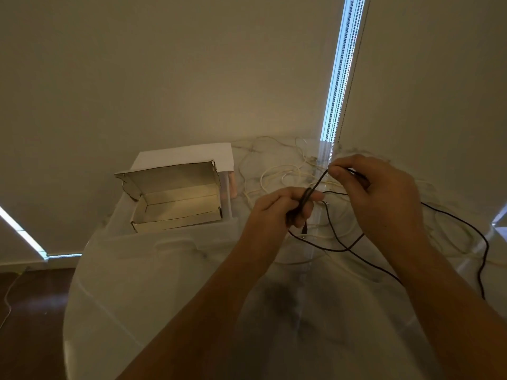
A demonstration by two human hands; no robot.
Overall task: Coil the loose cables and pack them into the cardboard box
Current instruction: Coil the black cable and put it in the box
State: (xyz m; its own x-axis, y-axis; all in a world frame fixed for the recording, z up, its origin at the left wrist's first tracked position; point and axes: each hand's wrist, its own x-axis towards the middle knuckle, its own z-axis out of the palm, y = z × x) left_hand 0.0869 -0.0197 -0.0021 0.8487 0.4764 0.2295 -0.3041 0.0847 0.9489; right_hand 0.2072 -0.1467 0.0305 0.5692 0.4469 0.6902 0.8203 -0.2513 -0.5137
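Observation:
A black cable [340, 242] runs between both hands above the white marble table [170, 283]. My left hand [277, 209] is closed around a small bundle of its loops, with a plug hanging just below the fingers. My right hand [378, 193] pinches a taut stretch of the same cable, up and to the right of the left hand. The rest of the black cable trails loose over the table to the right edge. Several white cables [277, 174] lie tangled behind the hands. The open cardboard box [175, 201] stands empty to the left, lid raised.
A white sheet [186, 157] lies behind the box against the wall. Blind cords [340, 78] hang by the bright window gap at the back. The table's rounded edge drops to a dark wooden floor [30, 311] on the left.

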